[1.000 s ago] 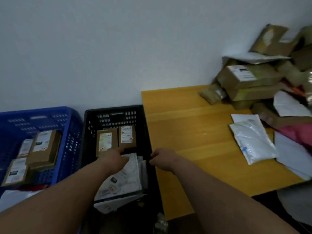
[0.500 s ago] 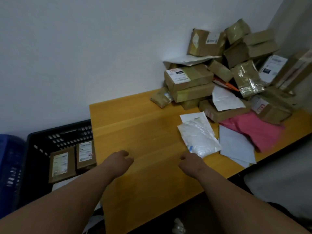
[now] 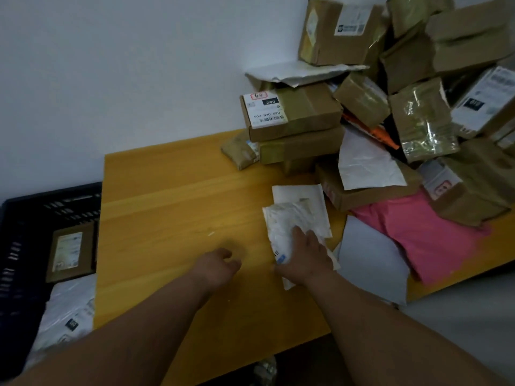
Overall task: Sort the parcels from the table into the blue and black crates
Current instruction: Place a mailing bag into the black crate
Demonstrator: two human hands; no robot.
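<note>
- Now our right hand [image 3: 305, 256] lies on the white poly mailer [image 3: 289, 227] near the front of the wooden table [image 3: 167, 207], fingers spread flat over its near end and thumb at its left edge; we cannot tell whether the fingers curl under it.
- Our left hand [image 3: 218, 264] hovers over bare tabletop just left of the mailer, fingers loosely curled and holding nothing.
- Under the mailer we see a second flat white envelope [image 3: 303, 190], its far edge sticking out.
- Right of our right hand lie a pale grey mailer [image 3: 370, 263] and a pink poly mailer [image 3: 418, 240], the pink one partly over the grey.
- Behind them a heap of brown cardboard boxes [image 3: 404, 79] rises against the wall; the labelled box [image 3: 289, 110] at its left side sits on another box.
- Left of the table stands the black crate [image 3: 33, 210], which holds a brown labelled carton [image 3: 71, 250] and a white bag [image 3: 69, 307] nearer us.
</note>
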